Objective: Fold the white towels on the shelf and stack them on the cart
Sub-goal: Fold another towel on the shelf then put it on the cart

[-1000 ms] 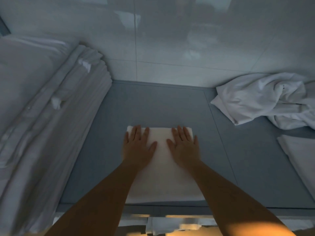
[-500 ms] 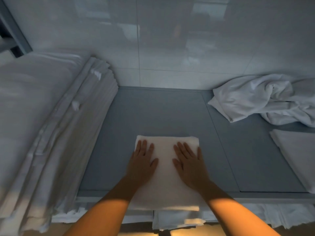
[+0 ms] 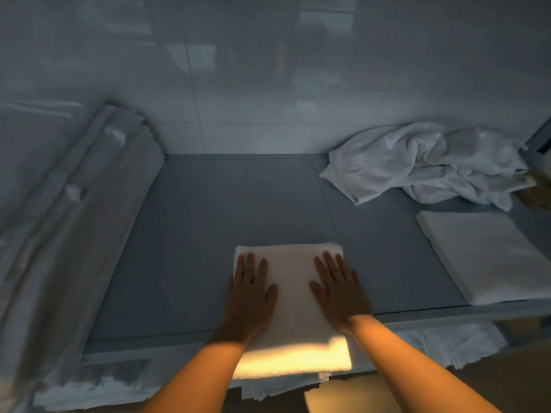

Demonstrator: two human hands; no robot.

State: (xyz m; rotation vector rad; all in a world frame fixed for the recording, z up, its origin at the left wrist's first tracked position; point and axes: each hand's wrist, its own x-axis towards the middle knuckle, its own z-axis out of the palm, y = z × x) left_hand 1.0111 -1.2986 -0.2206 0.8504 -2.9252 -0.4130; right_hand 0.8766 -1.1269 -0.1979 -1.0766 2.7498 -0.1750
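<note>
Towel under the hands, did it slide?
Yes. The folded towel slid toward the person; its near end now hangs past the front edge of the shelf.

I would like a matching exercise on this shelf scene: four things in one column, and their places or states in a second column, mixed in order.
Things:
1. folded towel
2. crumpled towel
3. flat folded cloth
4. tall linen stack

States or places:
A. far left of the shelf
B. unfolded heap at back right
C. pressed under the left hand and right hand
D. lying flat at front right

Pairs: 1-C, 2-B, 3-D, 4-A
</note>
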